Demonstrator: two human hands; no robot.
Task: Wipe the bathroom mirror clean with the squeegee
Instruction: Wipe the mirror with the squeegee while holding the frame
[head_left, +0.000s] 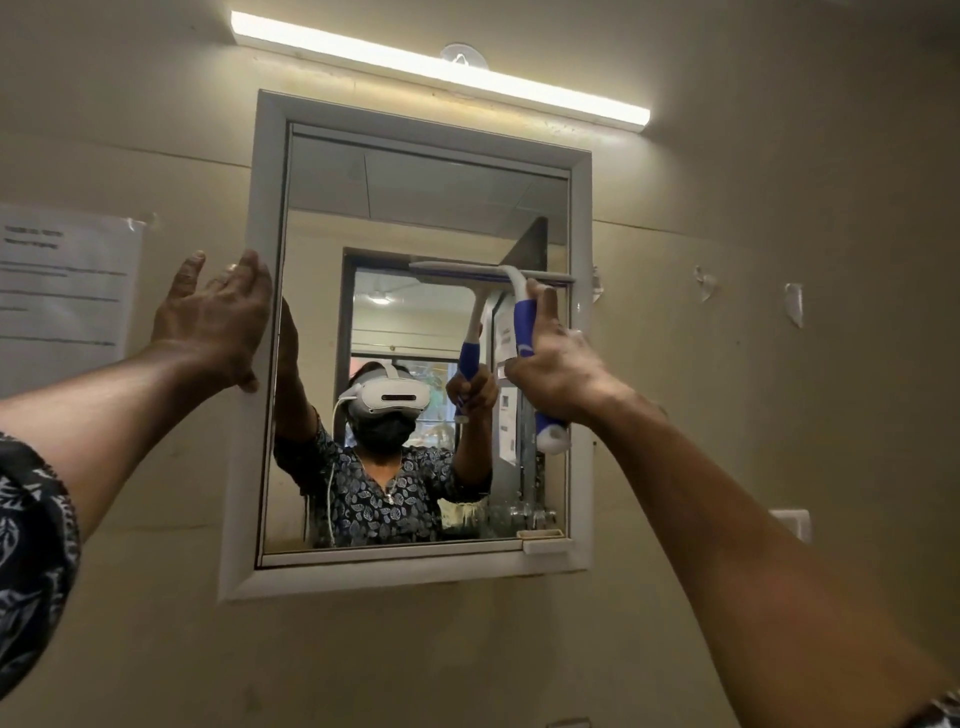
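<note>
A white-framed mirror (415, 208) hangs on the beige wall in front of me. My right hand (558, 364) is shut on the blue-and-white handle of a squeegee (522, 317). Its long blade lies flat and level against the glass, about halfway up on the right side. My left hand (215, 317) rests flat on the mirror's left frame edge, fingers spread, holding nothing. The glass reflects a person with a headset and both raised arms.
A lit tube light (441, 67) runs above the mirror. A taped paper notice (62, 291) hangs on the wall to the left. Bits of old tape (792, 304) stick to the wall on the right. A white switch plate (795, 522) sits lower right.
</note>
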